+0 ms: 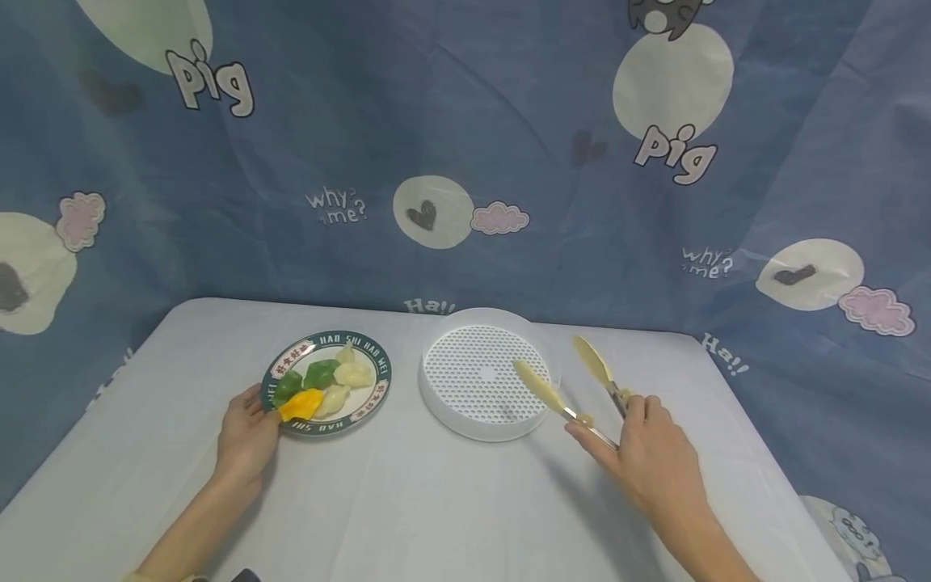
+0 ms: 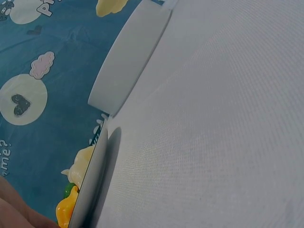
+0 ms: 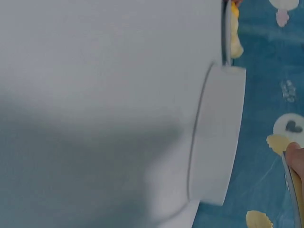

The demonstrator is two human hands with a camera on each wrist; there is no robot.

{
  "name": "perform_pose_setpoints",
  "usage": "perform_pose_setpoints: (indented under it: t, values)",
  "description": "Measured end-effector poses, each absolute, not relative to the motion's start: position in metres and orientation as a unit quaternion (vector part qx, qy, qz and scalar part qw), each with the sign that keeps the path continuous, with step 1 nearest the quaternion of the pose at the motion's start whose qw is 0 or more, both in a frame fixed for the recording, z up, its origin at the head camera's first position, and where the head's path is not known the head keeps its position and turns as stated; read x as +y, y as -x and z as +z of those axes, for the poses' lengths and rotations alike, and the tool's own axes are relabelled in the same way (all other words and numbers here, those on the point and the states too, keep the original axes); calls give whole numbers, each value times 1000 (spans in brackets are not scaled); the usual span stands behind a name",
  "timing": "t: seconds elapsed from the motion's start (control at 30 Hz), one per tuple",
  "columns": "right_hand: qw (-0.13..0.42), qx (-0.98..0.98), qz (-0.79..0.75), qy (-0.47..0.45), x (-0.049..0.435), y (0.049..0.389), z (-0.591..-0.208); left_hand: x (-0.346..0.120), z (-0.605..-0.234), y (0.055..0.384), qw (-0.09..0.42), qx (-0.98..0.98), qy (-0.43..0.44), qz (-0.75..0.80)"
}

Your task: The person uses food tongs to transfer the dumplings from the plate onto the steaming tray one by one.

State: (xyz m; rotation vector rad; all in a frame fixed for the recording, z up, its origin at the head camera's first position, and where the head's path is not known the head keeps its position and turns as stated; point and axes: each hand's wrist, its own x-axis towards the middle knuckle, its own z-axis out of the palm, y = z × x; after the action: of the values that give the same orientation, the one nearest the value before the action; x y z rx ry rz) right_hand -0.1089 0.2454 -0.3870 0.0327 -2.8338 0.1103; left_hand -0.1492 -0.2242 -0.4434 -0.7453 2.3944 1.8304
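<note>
My left hand (image 1: 247, 440) grips the near-left rim of a round plate (image 1: 330, 427) with a green lettered border, thumb on top beside an orange-yellow dumpling (image 1: 301, 404). Green dumplings (image 1: 320, 374) and cream dumplings (image 1: 353, 374) also lie on the plate. In my right hand (image 1: 658, 457) are metal tongs (image 1: 541, 390) with pale yellow tips. Their arms are spread wide with nothing between them. One tip hangs over the right part of a white round steamer tray (image 1: 473, 380) with a perforated base; the other tip is to the right of it.
A white cloth-covered table (image 1: 407, 501) bears the plate and the steamer tray, which stand apart, the tray near the back edge. Behind the table hangs a blue printed curtain (image 1: 334, 145). In the right wrist view, the tray's side wall (image 3: 218, 137) shows.
</note>
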Motion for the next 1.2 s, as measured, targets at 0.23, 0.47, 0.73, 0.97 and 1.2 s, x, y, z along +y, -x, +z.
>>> perform_pose_setpoints:
  t: [0.23,0.47,0.73,0.97,1.2]
  values:
    - [149,-987,57,-35,223,111,-383,-224,-443,150,17,770,242,591]
    - [124,-987,86,-46,198,113,-378,-223,-444,149,21,770,243,589]
    - [131,-982,102,-94,167,117,-380,-224,-441,146,20,777,231,585]
    - [125,-980,89,-124,140,121,-381,-224,-442,146,20,775,228,589]
    - [145,-971,70,-176,114,122,-383,-224,-441,146,19,774,232,589]
